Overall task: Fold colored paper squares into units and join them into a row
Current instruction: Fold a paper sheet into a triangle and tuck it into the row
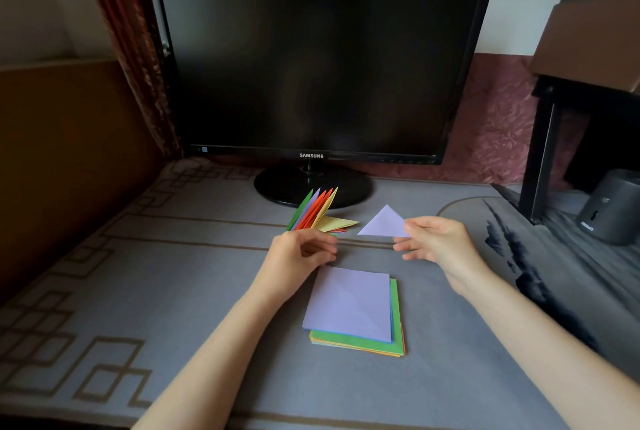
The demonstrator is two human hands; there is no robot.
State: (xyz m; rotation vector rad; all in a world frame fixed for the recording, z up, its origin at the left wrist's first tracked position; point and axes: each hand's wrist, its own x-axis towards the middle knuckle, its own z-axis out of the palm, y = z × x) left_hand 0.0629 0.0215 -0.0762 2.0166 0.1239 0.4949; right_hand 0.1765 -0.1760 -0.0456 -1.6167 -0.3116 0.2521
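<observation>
Head view, new unit: a folded lilac triangle (382, 223) was held above the table, just right of the joined row (317, 209).
Right hand (438, 242): pinched the triangle's right corner between thumb and fingertips.
Joined row: green, lilac, orange, red and yellow units fanned upright (count unclear).
Left hand (299, 254): fingers curled round the row's lower end, holding it.
Paper stack (353, 308): lilac square on top, creased diagonally; green and orange beneath; flat between the forearms.
Progress: several units joined; triangle not yet slotted in; the stack left to fold, so roughly midway, I judged.
Surroundings: grey patterned table cover (173, 291); dark monitor (318, 58) behind.
</observation>
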